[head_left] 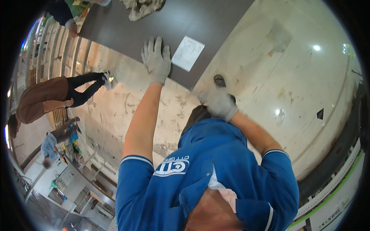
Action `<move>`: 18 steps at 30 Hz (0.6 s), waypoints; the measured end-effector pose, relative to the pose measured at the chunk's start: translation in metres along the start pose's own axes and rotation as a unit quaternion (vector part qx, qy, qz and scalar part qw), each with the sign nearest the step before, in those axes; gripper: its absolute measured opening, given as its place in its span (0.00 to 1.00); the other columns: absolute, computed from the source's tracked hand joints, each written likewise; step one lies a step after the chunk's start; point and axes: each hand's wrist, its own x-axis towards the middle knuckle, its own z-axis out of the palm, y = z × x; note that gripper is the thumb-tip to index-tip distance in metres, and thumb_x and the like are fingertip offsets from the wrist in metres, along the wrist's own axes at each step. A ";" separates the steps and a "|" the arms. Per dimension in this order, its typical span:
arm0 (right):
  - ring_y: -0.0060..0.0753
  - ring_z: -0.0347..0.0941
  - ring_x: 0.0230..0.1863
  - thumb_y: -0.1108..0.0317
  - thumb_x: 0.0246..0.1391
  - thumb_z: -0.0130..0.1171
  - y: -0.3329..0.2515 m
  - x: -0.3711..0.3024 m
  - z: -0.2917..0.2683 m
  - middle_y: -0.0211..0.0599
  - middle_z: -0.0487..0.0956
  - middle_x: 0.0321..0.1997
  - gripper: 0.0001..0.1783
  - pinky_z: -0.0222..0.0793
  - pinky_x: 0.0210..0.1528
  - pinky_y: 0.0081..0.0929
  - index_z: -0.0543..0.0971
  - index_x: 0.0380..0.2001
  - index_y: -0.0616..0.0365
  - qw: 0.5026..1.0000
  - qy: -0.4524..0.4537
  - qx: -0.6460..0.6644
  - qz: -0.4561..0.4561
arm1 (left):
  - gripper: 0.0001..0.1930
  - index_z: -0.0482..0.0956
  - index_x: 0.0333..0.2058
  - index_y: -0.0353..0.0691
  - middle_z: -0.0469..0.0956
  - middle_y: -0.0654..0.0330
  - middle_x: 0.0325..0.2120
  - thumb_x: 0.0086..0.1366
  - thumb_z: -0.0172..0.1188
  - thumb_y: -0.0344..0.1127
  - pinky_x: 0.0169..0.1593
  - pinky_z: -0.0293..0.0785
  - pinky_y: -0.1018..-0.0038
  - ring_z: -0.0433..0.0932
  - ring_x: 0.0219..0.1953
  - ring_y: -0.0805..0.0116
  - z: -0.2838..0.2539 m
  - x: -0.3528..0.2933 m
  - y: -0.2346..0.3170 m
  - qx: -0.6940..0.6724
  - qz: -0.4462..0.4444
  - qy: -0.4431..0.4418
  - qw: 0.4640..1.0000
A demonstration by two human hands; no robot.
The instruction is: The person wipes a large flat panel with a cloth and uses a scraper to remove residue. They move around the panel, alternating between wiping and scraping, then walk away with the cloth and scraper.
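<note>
The dark panel (pixel 154 23) lies flat and fills the frame from 10 to 1 o'clock, its near edge running obliquely down to a corner near centre. The surface is matt, dark grey-brown, and bends slightly in the picture because of the lens.

The left hand (pixel 156 57), in a grey glove, rests palm-down on the panel just inside the near edge, at about 11 o'clock from centre. The fingers are spread wide and flat; it grips nothing. A flat, spread palm of this kind suits pressing down or steadying a sheet rather than lifting it.

The right hand (pixel 219 103), also gloved, sits just off the panel's corner, near centre. Its fingers are curled inward, close to the corner and to the person's dark trouser leg; whether it holds the panel's edge or only fabric cannot be told. A shoe (pixel 219 81) shows just beyond it at 12 o'clock, touching the panel's border in the picture.

A white paper sheet (pixel 187 53) lies on the panel just beside the left hand, at its 2 o'clock, apart from the fingers. A crumpled cloth (pixel 142 8) lies on the far part of the panel at 12 o'clock.

The pale, stained floor (pixel 293 84) spreads from 1 to 4 o'clock. At 9 o'clock, well apart, a person in a brown top (pixel 42 100) bends over; another person (pixel 52 144) stands at 8 o'clock.
</note>
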 end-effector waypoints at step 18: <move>0.55 0.77 0.45 0.67 0.63 0.50 0.202 0.052 -0.015 0.47 0.80 0.48 0.19 0.72 0.46 0.46 0.78 0.56 0.54 0.826 0.520 -0.010 0.216 | 0.25 0.73 0.61 0.48 0.69 0.50 0.63 0.69 0.56 0.50 0.72 0.51 0.52 0.62 0.68 0.44 0.007 0.001 -0.001 -0.013 0.007 0.015 1.000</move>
